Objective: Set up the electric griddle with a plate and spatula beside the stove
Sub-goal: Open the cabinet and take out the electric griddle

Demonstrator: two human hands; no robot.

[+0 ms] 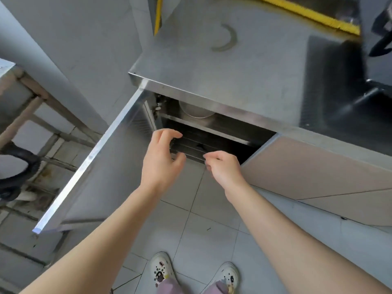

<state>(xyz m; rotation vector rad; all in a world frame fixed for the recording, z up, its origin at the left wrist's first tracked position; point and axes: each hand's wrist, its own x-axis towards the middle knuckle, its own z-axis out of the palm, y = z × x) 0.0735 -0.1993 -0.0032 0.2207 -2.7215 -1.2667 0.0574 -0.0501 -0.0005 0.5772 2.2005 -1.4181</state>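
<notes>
Head view only. Step in hand, by my reading: fetching the griddle from the under-counter cabinet. Dark ridged slab (203,145) on the lower shelf, likely the griddle; pale round dish (194,112) on the shelf above, possibly the plate. Spatula not seen. Left hand (162,160) just before the opening, fingers half curled, thumb apart, holding nothing. Right hand (222,167) at the slab's near edge, fingers curled under; grip or none, cannot tell. Next move: both hands on the slab, draw it out level. Cabinet door (89,162) stands wide to the left; the upper shelf's edge, close above, may snag.
</notes>
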